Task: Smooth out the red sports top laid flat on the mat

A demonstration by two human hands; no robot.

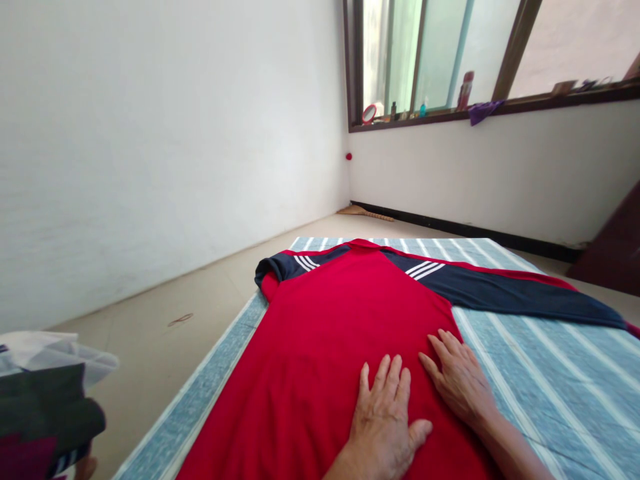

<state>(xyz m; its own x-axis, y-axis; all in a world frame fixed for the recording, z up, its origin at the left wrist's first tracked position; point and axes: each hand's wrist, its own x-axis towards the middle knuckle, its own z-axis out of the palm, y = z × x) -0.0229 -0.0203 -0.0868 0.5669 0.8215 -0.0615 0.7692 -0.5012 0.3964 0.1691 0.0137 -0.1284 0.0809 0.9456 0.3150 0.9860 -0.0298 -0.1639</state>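
Note:
A red long-sleeved jacket [345, 313] with navy sleeves and white stripes lies spread out, its collar at the far end. The right-hand sleeve [505, 290] stretches out straight, while the left-hand one [280, 267] is bent back at the edge. My left hand [383, 417] lies flat on the lower part of the red cloth, fingers spread. Close beside it, my right hand [457, 377] rests palm down near the jacket's right side, its fingers also apart. Beneath the jacket is a blue sheet [545, 360] with white stripes. The jacket's lower hem is out of view.
At the lower left, a pile of dark and white clothes [45, 407] stands beside the sheet. A hand broom [367, 213] lies on the floor by the far corner. Bottles, a round mirror [369, 114] and a purple cloth [483, 112] sit on the windowsill. Walls bound two sides.

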